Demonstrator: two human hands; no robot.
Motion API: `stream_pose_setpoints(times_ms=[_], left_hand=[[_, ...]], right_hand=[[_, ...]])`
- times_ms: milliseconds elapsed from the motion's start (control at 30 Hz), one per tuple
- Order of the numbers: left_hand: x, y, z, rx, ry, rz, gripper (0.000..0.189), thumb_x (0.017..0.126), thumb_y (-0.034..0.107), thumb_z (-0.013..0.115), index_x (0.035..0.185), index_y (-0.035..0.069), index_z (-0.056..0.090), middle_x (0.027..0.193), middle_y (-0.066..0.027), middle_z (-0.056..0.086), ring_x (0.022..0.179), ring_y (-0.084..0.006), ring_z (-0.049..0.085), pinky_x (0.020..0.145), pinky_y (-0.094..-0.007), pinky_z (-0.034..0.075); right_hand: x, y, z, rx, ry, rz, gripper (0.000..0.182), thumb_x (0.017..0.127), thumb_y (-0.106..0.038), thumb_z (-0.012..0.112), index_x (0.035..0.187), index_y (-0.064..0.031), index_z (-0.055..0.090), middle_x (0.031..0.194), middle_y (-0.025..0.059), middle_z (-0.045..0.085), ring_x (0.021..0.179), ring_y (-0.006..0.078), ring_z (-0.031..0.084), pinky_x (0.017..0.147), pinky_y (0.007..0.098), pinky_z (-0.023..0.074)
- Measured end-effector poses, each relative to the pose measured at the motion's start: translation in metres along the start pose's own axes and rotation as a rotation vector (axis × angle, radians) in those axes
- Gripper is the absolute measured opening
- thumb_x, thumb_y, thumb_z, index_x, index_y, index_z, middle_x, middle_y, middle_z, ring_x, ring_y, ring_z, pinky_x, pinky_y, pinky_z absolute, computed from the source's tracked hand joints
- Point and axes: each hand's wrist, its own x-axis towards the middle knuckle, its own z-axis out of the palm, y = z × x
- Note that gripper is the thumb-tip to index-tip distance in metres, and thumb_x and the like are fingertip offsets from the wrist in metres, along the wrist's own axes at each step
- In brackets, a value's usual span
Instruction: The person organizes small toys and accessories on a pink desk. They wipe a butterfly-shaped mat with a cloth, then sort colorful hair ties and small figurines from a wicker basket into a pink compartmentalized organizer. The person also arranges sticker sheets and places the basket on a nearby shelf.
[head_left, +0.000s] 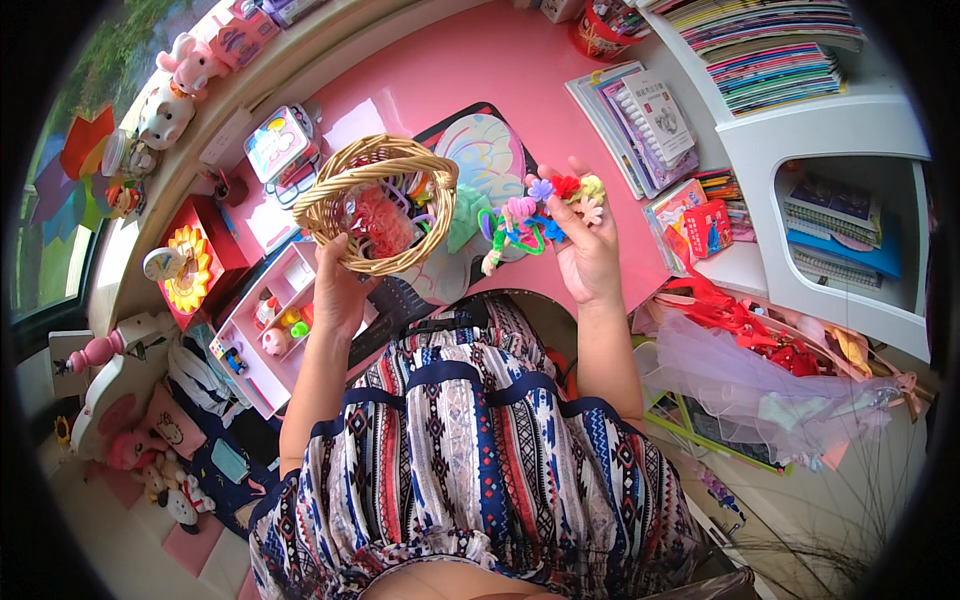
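My left hand (339, 292) grips the near left rim of a wicker basket (397, 264), which is tilted so its inside shows. In the basket lie a clear plastic bag of red material (382, 225) and several coloured loops, partly hidden by the handle and rim. My right hand (589, 255) holds a bunch of colourful craft flowers (541, 191) in red, yellow, purple, pink and blue. Green and blue fuzzy stems (510, 232) hang from the bunch, to the right of the basket. Behind both hands, a butterfly-shaped mat (480, 150) and crumpled green fabric (466, 214) lie on the desk.
The pink desk (360, 67) carries a partitioned pink tray (259, 390) at left and a box with a sunflower (187, 270). Notebooks (637, 127) lie at right, near a red pen bucket (600, 37). A white shelf (750, 150) stands beyond; tulle fabric (720, 375) hangs below.
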Motion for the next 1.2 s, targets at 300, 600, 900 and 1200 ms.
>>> stream_pose_setpoints(times_ms=[300, 600, 900, 1200], left_hand=[[-0.002, 0.004, 0.011, -0.002, -0.021, 0.009, 0.059, 0.081, 0.038, 0.064, 0.129, 0.021, 0.034, 0.123, -0.0018, 0.045, 0.115, -0.0183, 0.044, 0.092, -0.0505, 0.038], [-0.012, 0.005, 0.02, -0.007, -0.084, 0.033, 0.07, 0.081, 0.03, 0.064, 0.138, 0.023, 0.024, 0.129, -0.0025, 0.042, 0.118, -0.0172, 0.043, 0.096, -0.0505, 0.036], [-0.018, 0.009, 0.016, 0.011, -0.167, 0.097, 0.07, 0.082, 0.03, 0.062, 0.139, 0.022, 0.023, 0.134, -0.005, 0.042, 0.124, -0.021, 0.044, 0.098, -0.0494, 0.038], [-0.015, 0.009, 0.014, 0.027, -0.178, 0.03, 0.075, 0.082, 0.031, 0.061, 0.143, 0.022, 0.018, 0.14, -0.006, 0.036, 0.128, -0.0213, 0.039, 0.101, -0.0524, 0.032]], right_hand=[[-0.022, -0.007, 0.033, -0.165, -0.292, -0.345, 0.032, 0.087, 0.009, 0.061, 0.115, -0.0025, 0.051, 0.114, 0.0191, 0.064, 0.113, 0.033, 0.06, 0.099, 0.0469, 0.0461], [-0.001, 0.019, 0.087, -0.862, -0.787, -0.842, 0.035, 0.075, 0.003, 0.068, 0.108, -0.0034, 0.058, 0.112, 0.0188, 0.066, 0.11, 0.0355, 0.063, 0.093, 0.0439, 0.0512], [0.018, 0.019, 0.102, -1.541, -0.954, -0.306, 0.042, 0.074, -0.023, 0.071, 0.112, -0.0069, 0.061, 0.11, 0.0101, 0.062, 0.113, 0.0276, 0.055, 0.102, 0.0432, 0.0385], [0.022, 0.047, 0.11, -1.735, -0.711, -0.534, 0.055, 0.078, -0.016, 0.063, 0.131, -0.0051, 0.051, 0.132, 0.0142, 0.052, 0.11, 0.0303, 0.054, 0.086, 0.0421, 0.0493]])
